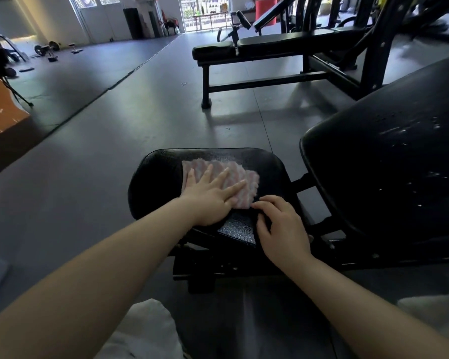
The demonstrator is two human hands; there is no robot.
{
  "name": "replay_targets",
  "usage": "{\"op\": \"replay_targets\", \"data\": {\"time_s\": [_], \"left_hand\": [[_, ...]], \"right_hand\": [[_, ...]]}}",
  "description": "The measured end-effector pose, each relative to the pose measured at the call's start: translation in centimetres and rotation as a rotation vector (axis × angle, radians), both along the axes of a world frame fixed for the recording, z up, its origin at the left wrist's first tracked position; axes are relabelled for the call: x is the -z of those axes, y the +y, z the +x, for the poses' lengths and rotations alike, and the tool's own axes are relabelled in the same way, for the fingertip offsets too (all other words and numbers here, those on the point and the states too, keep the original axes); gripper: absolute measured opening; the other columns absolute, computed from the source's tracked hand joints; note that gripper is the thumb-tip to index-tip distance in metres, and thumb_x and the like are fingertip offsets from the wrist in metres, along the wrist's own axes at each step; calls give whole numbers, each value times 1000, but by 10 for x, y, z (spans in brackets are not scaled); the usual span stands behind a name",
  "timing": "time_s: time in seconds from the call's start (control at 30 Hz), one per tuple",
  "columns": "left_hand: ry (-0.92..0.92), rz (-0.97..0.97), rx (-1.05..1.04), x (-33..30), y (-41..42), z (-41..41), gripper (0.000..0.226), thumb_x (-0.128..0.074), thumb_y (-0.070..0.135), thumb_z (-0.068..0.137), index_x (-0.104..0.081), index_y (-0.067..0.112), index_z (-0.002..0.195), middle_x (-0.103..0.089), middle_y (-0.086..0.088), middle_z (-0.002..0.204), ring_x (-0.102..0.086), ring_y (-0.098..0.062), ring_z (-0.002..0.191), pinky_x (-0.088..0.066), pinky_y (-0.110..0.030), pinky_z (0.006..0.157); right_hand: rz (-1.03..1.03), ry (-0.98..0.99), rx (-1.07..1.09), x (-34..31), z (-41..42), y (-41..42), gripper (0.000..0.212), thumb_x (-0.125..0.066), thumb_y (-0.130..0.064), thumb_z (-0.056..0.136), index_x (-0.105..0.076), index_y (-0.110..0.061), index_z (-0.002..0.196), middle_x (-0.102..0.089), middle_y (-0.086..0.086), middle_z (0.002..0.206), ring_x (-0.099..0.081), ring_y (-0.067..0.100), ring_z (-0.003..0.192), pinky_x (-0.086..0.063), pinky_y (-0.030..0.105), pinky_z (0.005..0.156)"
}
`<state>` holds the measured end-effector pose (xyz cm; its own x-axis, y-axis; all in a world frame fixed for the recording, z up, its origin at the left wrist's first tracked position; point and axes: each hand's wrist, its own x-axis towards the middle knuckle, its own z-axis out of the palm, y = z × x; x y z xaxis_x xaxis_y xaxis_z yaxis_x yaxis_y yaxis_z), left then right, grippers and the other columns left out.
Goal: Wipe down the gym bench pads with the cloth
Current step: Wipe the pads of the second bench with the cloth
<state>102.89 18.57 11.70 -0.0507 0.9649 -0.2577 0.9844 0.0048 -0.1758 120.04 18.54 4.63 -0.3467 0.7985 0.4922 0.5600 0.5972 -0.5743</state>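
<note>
We see one pink-and-white cloth [240, 178] lying flat on the black seat pad [161, 177] of the near bench, towards the pad's far half. Our left hand [210, 194] lies on top of the cloth with its fingers straight and spread, palm pressing down, the heel of the hand reaching past the cloth's near edge onto the pad. Our right hand [280, 228] sits just beside it on the near right part of the same pad, fingers curled, their tips touching the near right corner of the cloth; we cannot tell whether they pinch the cloth or only rest against it. To the right, one large black back pad [389, 151] rises at a tilt, apart from the seat pad, with small light specks scattered over its surface. That makes two pads on this bench. Beyond it, across the grey floor [101, 156], stands a second bench [278, 45] with two pads of its own, a short one and a long one, set end to end on a black frame. Far off at the left we count a few small weights [47, 49] on the floor, too blurred to number exactly, and one orange block [0, 112] at the left edge. Two pale patches of clothing [145, 332] show at the bottom, one under each forearm.
</note>
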Motion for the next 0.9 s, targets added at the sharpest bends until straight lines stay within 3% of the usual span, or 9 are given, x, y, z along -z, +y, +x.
{"op": "replay_targets", "data": {"time_s": [0.07,0.13,0.2,0.3,0.4,0.67,0.77,0.9], "left_hand": [[21,1,51,2,-26,15,50,-14,50,99,7,50,144,14,1,158,17,-33,143,10,-60,111],[31,2,116,6,-50,30,51,-15,49,99,10,49,144,17,-1,157,19,-34,142,10,-61,110],[44,4,196,14,-67,40,52,-10,53,96,15,50,141,19,-1,157,21,-36,141,10,-63,109],[60,-1,257,19,-71,41,57,9,63,79,24,55,134,21,0,156,23,-35,141,11,-64,108],[22,-29,223,15,-48,36,50,-8,61,93,12,57,139,19,4,157,22,-32,141,11,-64,108],[-33,-33,15,12,60,22,49,-17,58,96,0,55,142,15,5,158,17,-31,143,10,-64,108],[-56,-38,-59,13,91,20,50,-19,59,96,-1,55,142,16,5,157,17,-33,143,11,-66,107],[-87,-23,-133,17,121,18,51,-20,61,95,-2,55,142,16,5,157,19,-34,142,11,-68,106]], "right_hand": [[4,24,-46,-7,11,2,23,-52,-9,87,-68,-8,103,-60,6,113,-59,23,99,-50,36,83],[150,-99,-53,-17,26,9,24,-48,-13,84,-69,-7,93,-63,9,105,-61,27,89,-52,37,76],[299,-338,-42,-28,47,20,18,-55,-13,77,-71,-9,83,-67,10,97,-63,31,83,-53,41,76],[349,-773,1,-43,81,32,14,-75,-15,65,-72,-12,78,-68,12,94,-63,33,86,-46,50,91],[300,-994,82,-51,103,35,17,-77,-20,62,-70,-12,75,-67,12,89,-63,34,86,-41,56,96],[186,-995,110,-59,100,36,15,-81,-22,60,-68,-15,63,-63,4,68,-63,29,70,-37,59,98],[115,-1046,126,-65,97,35,12,-65,-33,80,-70,-22,80,-66,-1,85,-62,24,89,-22,55,110],[85,-1089,74,-70,95,35,30,-35,-37,99,-56,-24,116,-54,-3,122,-45,21,121,1,51,115]]}}
